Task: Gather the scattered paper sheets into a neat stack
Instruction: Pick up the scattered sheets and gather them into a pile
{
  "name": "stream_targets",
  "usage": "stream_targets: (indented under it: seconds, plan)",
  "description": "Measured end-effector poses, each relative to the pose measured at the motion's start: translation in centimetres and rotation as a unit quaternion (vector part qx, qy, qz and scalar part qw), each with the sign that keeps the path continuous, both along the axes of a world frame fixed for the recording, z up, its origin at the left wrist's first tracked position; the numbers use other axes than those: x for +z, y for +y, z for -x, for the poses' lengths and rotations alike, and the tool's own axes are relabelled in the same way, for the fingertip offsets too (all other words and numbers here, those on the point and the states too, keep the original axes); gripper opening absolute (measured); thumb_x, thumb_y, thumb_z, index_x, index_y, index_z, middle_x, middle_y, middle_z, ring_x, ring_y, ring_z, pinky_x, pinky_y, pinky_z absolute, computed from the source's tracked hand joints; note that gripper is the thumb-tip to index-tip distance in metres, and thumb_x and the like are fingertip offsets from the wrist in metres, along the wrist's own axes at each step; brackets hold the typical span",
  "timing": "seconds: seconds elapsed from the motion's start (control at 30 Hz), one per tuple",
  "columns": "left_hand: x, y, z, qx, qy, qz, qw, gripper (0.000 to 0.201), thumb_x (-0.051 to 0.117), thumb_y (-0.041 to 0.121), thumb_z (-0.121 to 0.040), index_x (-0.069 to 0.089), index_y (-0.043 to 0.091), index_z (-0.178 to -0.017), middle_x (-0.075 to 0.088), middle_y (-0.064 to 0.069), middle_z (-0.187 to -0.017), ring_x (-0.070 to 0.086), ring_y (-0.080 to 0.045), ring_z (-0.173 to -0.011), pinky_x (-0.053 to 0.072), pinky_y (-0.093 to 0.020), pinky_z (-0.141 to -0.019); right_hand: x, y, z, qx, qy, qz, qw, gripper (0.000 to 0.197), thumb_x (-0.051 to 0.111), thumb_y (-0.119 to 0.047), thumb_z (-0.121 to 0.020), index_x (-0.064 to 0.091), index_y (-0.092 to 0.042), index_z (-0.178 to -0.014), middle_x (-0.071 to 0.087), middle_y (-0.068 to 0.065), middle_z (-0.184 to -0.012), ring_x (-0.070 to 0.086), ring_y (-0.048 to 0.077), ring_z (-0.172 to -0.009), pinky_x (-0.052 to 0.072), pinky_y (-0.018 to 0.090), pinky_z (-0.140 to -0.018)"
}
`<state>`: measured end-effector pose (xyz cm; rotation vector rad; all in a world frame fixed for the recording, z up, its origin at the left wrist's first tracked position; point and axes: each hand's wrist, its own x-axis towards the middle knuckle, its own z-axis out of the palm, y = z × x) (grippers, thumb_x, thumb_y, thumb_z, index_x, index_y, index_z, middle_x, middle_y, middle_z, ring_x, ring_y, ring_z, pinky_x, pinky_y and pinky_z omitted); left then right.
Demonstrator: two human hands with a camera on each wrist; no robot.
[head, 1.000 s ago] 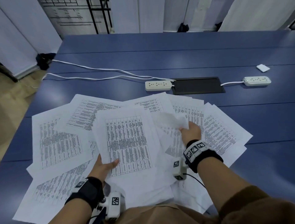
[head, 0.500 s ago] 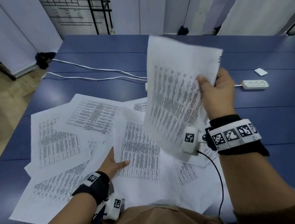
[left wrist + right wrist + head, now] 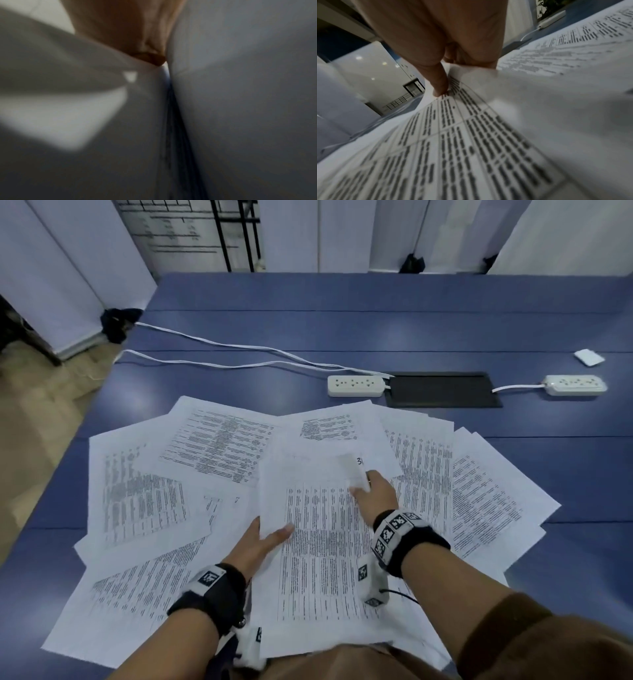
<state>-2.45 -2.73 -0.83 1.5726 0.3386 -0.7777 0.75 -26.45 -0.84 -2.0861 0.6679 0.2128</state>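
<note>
Several printed paper sheets lie fanned and overlapping on the blue table. A top sheet with a printed table lies in the middle of the heap, in front of me. My left hand grips its left edge, thumb on top and fingers underneath. My right hand pinches its upper right part, where a corner curls up. In the right wrist view the thumb presses on the printed sheet. The left wrist view is blurred, showing my palm among pale paper.
Behind the papers lie a white power strip, a black inset panel and a second power strip. White cables run off to the left edge. A small white item sits at far right.
My right hand picked a sheet from the right of the heap, lifted it high, and has brought it down onto the middle pile. My left hand stayed at the pile's left edge.
</note>
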Motion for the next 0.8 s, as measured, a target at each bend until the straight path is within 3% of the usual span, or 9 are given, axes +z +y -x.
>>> stream_targets:
  seconds: [0.1,0.17,0.27,0.37,0.43,0.57,0.67,0.73,0.8]
  plan:
    - [-1.2,0.2,0.3,0.008,-0.039,-0.030,0.999,0.084,0.078,0.013,-0.079,0.027,0.027,-0.143,0.038,0.007,-0.142,0.037,-0.014,-0.132,0.026,-0.029,-0.109,-1.1,0.1,0.1,-0.017,-0.009,-0.026,0.999,0.038,0.062,-0.027,-0.091,0.048,-0.009,-0.122,0.059,0.007,-0.115,0.058,0.025,-0.098,0.050,0.035,-0.083]
    - [-1.5,0.9,0.2,0.035,-0.058,-0.037,0.997,0.081,0.075,0.007,-0.081,0.029,0.022,-0.146,0.040,0.006,-0.141,0.037,-0.015,-0.133,0.027,-0.029,-0.108,-1.8,-0.8,0.0,-0.067,-0.029,-0.023,0.997,0.047,0.067,-0.029,-0.088,0.047,-0.010,-0.127,0.055,0.007,-0.121,0.055,0.026,-0.112,0.046,0.035,-0.093]
    - [-1.3,2.8,0.0,0.065,-0.084,-0.048,0.993,0.076,0.067,0.002,-0.087,0.026,0.014,-0.150,0.037,0.006,-0.142,0.036,-0.014,-0.131,0.026,-0.028,-0.106,-2.7,-3.3,-0.2,-0.137,-0.003,0.102,0.985,0.057,0.073,-0.027,-0.081,0.048,-0.009,-0.129,0.049,0.015,-0.129,0.049,0.033,-0.120,0.047,0.044,-0.096]
    - [-1.1,4.8,-0.4,0.114,-0.084,-0.012,0.990,0.085,0.072,0.004,-0.082,0.024,0.020,-0.151,0.029,0.009,-0.148,0.036,-0.014,-0.131,0.025,-0.032,-0.110,-2.7,-5.4,-0.1,-0.128,0.089,0.174,0.972,0.075,0.071,-0.033,-0.081,0.034,-0.009,-0.142,0.033,0.017,-0.145,0.031,0.034,-0.133,0.038,0.049,-0.102]
    - [-1.5,5.7,-0.2,0.147,-0.078,-0.005,0.986,0.080,0.066,-0.002,-0.087,0.022,0.016,-0.152,0.032,0.010,-0.144,0.035,-0.018,-0.135,0.026,-0.031,-0.107,-3.1,-6.1,-0.9,-0.101,0.081,0.134,0.983,0.082,0.074,-0.035,-0.078,0.033,-0.010,-0.144,0.029,0.014,-0.148,0.030,0.033,-0.136,0.035,0.047,-0.107]
    - [-3.0,7.1,0.1,0.142,-0.046,-0.019,0.989,0.084,0.067,0.003,-0.087,0.019,0.017,-0.154,0.029,-0.002,-0.157,0.032,-0.025,-0.142,0.026,-0.036,-0.111,-3.1,-5.9,-3.2,-0.139,-0.017,-0.104,0.985,0.070,0.082,-0.021,-0.070,0.046,-0.010,-0.129,0.057,0.012,-0.124,0.061,0.028,-0.105,0.051,0.045,-0.095]
    - [-3.1,7.3,-0.3,0.131,-0.042,-0.009,0.990,0.084,0.068,0.005,-0.087,0.019,0.020,-0.154,0.031,0.001,-0.155,0.033,-0.025,-0.141,0.025,-0.040,-0.115,-2.6,-4.3,-3.9,-0.233,-0.069,-0.324,0.914,0.046,0.072,-0.004,-0.082,0.045,-0.007,-0.119,0.064,0.019,-0.107,0.066,0.028,-0.082,0.058,0.040,-0.079]
    - [-3.1,7.5,-0.4,0.129,-0.038,0.007,0.991,0.082,0.066,0.004,-0.089,0.018,0.018,-0.154,0.032,0.004,-0.152,0.031,-0.024,-0.141,0.023,-0.039,-0.115,-3.1,-3.6,-3.7,-0.288,-0.092,-0.354,0.885,0.036,0.064,-0.001,-0.088,0.050,0.000,-0.122,0.065,0.026,-0.108,0.068,0.028,-0.073,0.060,0.036,-0.066]
    - [-3.0,7.7,-0.4,0.134,-0.034,0.009,0.990,0.083,0.066,0.004,-0.089,0.016,0.017,-0.155,0.030,0.002,-0.154,0.029,-0.025,-0.143,0.022,-0.040,-0.116,-3.7,-3.5,-2.8,-0.314,-0.090,-0.318,0.890,0.018,0.060,0.000,-0.090,0.056,0.006,-0.107,0.065,0.028,-0.104,0.068,0.025,-0.065,0.060,0.031,-0.058]
